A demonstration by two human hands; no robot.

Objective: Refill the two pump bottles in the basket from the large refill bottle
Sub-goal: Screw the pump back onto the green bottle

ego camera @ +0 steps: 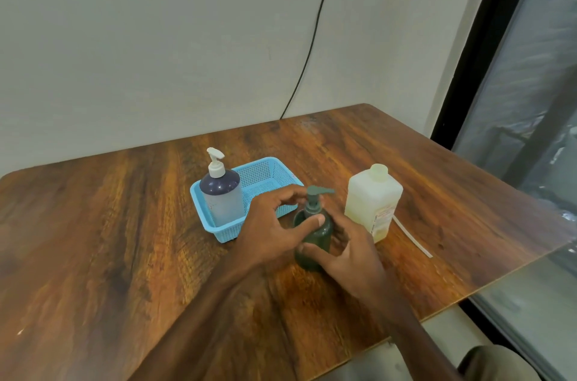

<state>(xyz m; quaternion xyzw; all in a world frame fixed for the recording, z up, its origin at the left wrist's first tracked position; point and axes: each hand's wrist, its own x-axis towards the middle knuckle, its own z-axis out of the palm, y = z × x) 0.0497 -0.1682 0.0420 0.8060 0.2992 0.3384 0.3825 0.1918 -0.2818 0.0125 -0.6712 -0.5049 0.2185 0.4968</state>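
A dark green pump bottle [316, 237] stands on the wooden table [125, 240] just in front of the blue basket [259, 174]. My left hand [274, 224] grips its pump collar, thumb on the bottle's shoulder and fingers curled round the neck. My right hand [349, 246] holds the bottle's body from the right side. A second pump bottle [222, 196], clear with a dark top and a white pump, stands upright in the basket's left end. The large pale yellow refill bottle [373, 201] stands capped to the right of the green bottle.
A thin white strip [412, 237] lies on the table behind the refill bottle, toward the right edge. A black cable [312, 37] runs down the wall behind the table. A window [530, 99] is to the right.
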